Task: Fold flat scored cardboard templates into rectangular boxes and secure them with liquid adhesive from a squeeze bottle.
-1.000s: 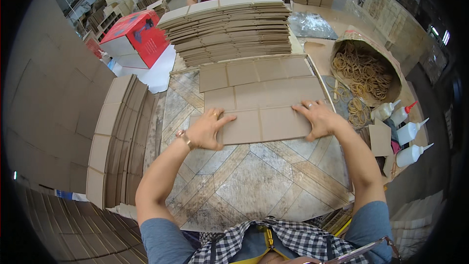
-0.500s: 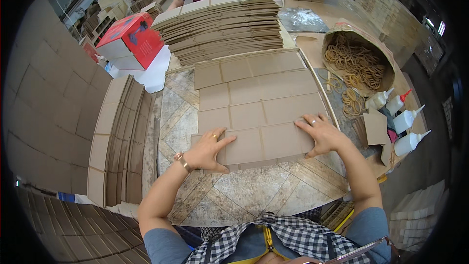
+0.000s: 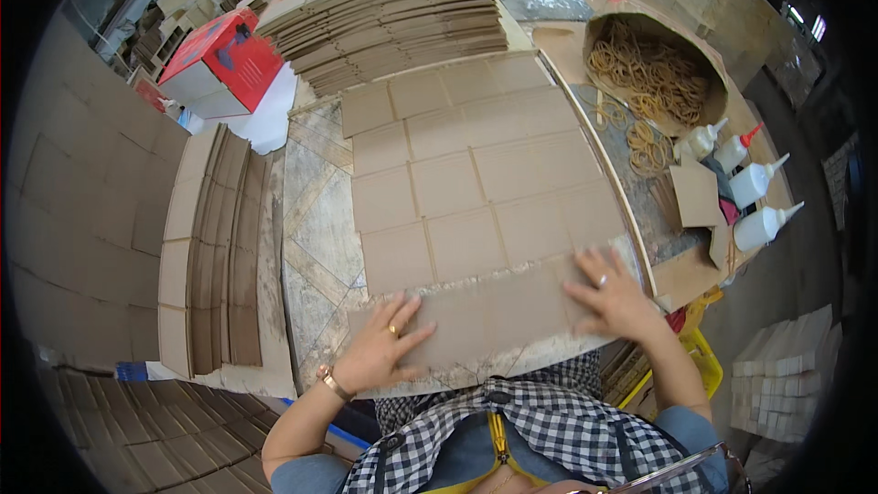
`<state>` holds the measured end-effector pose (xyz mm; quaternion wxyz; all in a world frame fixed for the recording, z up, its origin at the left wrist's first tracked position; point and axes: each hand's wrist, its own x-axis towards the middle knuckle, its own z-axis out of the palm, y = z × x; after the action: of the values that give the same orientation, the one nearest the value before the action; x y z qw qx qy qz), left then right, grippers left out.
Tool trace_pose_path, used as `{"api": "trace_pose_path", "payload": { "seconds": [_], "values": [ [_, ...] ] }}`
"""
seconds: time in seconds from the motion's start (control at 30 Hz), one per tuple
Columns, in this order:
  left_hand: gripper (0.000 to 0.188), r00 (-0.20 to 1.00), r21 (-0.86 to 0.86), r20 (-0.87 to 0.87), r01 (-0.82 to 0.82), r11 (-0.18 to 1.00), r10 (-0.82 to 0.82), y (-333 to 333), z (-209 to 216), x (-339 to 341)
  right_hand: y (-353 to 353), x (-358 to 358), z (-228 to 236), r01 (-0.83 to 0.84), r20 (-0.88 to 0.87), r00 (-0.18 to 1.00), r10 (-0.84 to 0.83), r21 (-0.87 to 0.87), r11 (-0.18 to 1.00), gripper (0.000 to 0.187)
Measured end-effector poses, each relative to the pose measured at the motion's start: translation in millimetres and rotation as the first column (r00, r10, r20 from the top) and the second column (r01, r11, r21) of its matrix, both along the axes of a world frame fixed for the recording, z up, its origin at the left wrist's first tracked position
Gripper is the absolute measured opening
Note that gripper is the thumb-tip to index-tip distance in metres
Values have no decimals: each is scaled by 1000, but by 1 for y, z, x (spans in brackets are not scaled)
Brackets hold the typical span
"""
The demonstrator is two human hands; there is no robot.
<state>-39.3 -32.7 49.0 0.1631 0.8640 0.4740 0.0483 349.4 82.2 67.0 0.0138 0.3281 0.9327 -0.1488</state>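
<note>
So the blurry cardboard strip [image 3: 494, 316] lies between the left hand [image 3: 380, 348] and right hand [image 3: 616, 300], fingers spread apart on both, overlapping cardboard rows [image 3: 535, 169] already laid out just beyond them, tall stack [image 3: 393, 23] past those not spread yet.

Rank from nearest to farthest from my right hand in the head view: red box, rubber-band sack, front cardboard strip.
1. Front cardboard strip: its right end is at your right hand.
2. Rubber-band sack: farther off, upper right.
3. Red box: farthest, upper left.
</note>
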Motion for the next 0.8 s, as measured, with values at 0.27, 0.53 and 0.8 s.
{"api": "trace_pose_path", "payload": {
  "seconds": [0.27, 0.53, 0.8],
  "values": [
    [48, 793, 59, 375, -537, 842, 480, 14, -21, -28, -10, 10, -9, 67, -186, 981, -51, 79, 995, 51],
    [37, 273, -356, 789, -526, 772, 550, 22, -49, -7, -28, -2, -51, 56, -306, 952, -8, 149, 987, 36],
    [31, 260, -439, 760, -469, 766, 596, 43, -29, -15, -12, 0, -46, 83, -396, 916, -60, 40, 996, 46]
  ]
}}
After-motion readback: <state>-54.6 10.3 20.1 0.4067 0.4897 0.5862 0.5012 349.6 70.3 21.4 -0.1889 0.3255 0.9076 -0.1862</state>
